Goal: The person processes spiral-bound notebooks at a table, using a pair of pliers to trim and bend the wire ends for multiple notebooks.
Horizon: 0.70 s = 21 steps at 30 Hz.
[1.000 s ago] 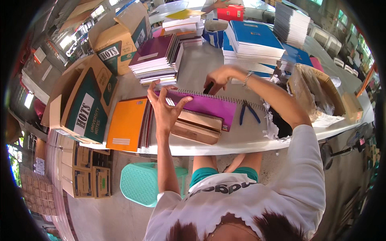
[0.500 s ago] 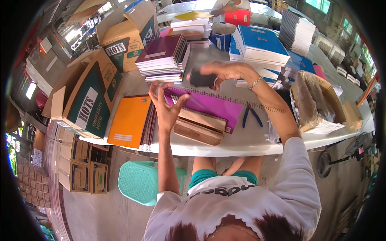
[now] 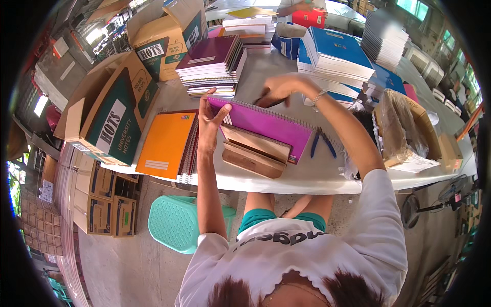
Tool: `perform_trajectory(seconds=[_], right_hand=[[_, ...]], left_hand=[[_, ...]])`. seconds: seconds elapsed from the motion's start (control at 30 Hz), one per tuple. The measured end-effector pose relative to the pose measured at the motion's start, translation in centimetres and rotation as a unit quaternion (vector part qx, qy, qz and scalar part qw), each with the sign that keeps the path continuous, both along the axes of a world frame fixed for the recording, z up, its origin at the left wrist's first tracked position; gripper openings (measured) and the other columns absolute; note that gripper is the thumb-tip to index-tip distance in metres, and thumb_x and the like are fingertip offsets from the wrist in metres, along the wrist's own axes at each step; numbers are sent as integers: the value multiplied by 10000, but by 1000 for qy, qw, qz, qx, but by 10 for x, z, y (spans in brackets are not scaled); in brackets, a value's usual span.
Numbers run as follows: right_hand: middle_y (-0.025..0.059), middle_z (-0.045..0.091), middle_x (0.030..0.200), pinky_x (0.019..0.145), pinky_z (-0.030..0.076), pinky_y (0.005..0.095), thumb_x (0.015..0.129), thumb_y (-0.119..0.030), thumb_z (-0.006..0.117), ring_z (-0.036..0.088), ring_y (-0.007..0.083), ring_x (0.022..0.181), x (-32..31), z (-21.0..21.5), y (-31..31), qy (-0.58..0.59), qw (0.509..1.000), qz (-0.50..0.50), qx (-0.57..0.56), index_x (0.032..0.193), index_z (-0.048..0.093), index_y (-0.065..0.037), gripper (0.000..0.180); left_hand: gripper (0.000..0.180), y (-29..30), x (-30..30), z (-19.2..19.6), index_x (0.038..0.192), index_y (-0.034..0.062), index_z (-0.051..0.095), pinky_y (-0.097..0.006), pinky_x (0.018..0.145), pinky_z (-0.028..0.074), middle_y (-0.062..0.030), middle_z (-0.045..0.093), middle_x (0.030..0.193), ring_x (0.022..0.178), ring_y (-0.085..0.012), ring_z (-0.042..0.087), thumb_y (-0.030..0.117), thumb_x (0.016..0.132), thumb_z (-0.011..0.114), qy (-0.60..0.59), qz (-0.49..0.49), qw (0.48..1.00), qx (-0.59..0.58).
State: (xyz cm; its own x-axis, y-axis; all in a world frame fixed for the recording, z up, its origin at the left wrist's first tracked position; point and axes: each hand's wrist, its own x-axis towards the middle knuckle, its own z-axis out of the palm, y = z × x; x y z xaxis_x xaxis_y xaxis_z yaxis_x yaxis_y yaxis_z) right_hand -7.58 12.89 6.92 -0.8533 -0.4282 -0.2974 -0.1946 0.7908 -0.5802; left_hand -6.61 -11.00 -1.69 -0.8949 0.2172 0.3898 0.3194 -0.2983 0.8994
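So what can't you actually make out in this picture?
- Head view: what the right hand pinches; the fingers cover it.
- Inside of the purple spiral notebook: its cover is shut, under the left hand.
- Contents of the clear bag: glare and crinkles hide them.
- Far table end: the fisheye rim bends and cuts it off.

One head-worn fisheye view looks steeply down onto the table

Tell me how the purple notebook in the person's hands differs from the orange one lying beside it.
The purple notebook is held by the left hand and right hand; the orange notebook lies untouched. The purple one rests on brown boards, the orange one on a small notebook pile at the table edge. Both are spiral-bound.
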Motion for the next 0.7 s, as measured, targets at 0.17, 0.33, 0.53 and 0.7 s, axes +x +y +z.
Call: perform_trajectory(seconds=[0.17,0.33,0.53,0.7], right_hand=[[145,672,958,531,587,312,804,-638,642,683,223,673,-15,2,13,-68,979,-44,-188,1051,642,70,750],[112,666,833,578,573,311,797,-638,652,664,211,636,-34,-26,10,9,997,-33,72,1025,650,47,722],[68,635,783,564,562,330,765,-673,663,655,188,618,-27,-15,-1,-52,962,-81,-255,944,652,40,735],[68,647,787,525,541,280,854,-581,628,654,167,631,-41,-21,-10,39,993,-34,104,952,644,37,626]], left_hand=[[506,1,-8,-10,1332,73,472,-264,945,378,-22,573,1050,1002,-117,522,90,873,684,1,-7,1000,18],[497,5,-11,-9,1332,61,469,-271,973,366,-22,579,1042,1015,-116,522,105,882,677,-4,-21,999,26],[499,-1,-5,-11,1363,78,453,-255,936,389,-3,562,1053,981,-97,521,77,904,648,-17,-18,999,42],[480,0,-6,-14,1372,109,459,-260,932,382,-1,564,1069,1002,-95,510,102,921,623,7,-20,999,43]])
